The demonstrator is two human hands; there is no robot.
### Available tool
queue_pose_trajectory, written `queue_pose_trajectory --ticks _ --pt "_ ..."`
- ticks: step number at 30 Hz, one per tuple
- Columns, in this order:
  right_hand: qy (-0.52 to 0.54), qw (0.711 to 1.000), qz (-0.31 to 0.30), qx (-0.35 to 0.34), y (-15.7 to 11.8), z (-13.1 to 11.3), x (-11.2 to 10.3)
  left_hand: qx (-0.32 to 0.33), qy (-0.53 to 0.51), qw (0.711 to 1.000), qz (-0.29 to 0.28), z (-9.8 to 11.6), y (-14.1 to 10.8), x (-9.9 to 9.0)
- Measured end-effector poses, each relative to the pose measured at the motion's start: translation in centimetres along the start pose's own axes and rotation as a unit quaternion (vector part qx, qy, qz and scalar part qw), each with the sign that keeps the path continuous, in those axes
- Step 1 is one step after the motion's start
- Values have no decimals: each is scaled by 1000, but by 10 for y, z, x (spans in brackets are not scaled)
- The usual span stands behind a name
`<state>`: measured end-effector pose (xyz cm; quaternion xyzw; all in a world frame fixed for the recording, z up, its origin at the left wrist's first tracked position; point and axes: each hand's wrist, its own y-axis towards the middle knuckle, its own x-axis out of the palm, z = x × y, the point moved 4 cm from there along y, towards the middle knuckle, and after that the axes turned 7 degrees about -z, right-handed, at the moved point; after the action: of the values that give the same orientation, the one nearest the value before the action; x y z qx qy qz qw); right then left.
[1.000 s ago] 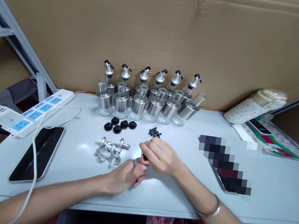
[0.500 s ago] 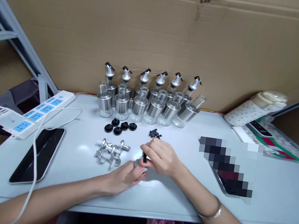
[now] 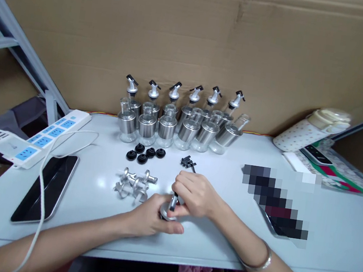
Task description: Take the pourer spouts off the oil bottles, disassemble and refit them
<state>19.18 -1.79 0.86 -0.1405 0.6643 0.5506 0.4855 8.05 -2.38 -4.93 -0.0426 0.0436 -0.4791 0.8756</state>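
Observation:
My left hand curls round the wide round base of a silver pourer spout, its thumb stretched out along the near side. Closed over the top of the same spout is my right hand, with fingers at the black lever. Just beyond my right hand lies a small pile of black levers. Left of my hands are several loose silver pourer spouts. Several black stoppers lie behind those.
Several glass bottles with steel sleeves stand in rows at the back, the rear ones topped with spouts. A power strip, cable and black tablet lie at left. At right are a phone, partly blurred out, and a dotted flask.
The spout has tipped so its round base shows from above. My left thumb has opened outward, and my right hand has shifted slightly, uncovering more of the lever pile.

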Motion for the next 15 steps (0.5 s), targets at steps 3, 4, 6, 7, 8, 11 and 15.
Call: queue_pose_trajectory --ticks 3,4,6,7,8,11,15 --pt "-31 999 -13 5 -2 0 1 -36 29 999 6 -3 -1 -1" --pt "-37 999 -21 5 -3 0 3 -44 35 998 5 -4 -1 -1" --pt "-42 998 -38 4 -5 0 5 -47 37 998 -3 -6 -1 0" --pt "-44 998 -42 4 -6 0 6 -44 33 998 -9 -6 -1 0" --pt "-44 998 -45 4 -6 0 6 -40 29 999 -16 -6 -1 0" --pt "-46 998 -45 4 -7 -1 7 -28 17 999 -29 -6 -1 2" --pt "-47 998 -43 0 -7 -1 7 -16 -5 999 -45 -4 -2 3"
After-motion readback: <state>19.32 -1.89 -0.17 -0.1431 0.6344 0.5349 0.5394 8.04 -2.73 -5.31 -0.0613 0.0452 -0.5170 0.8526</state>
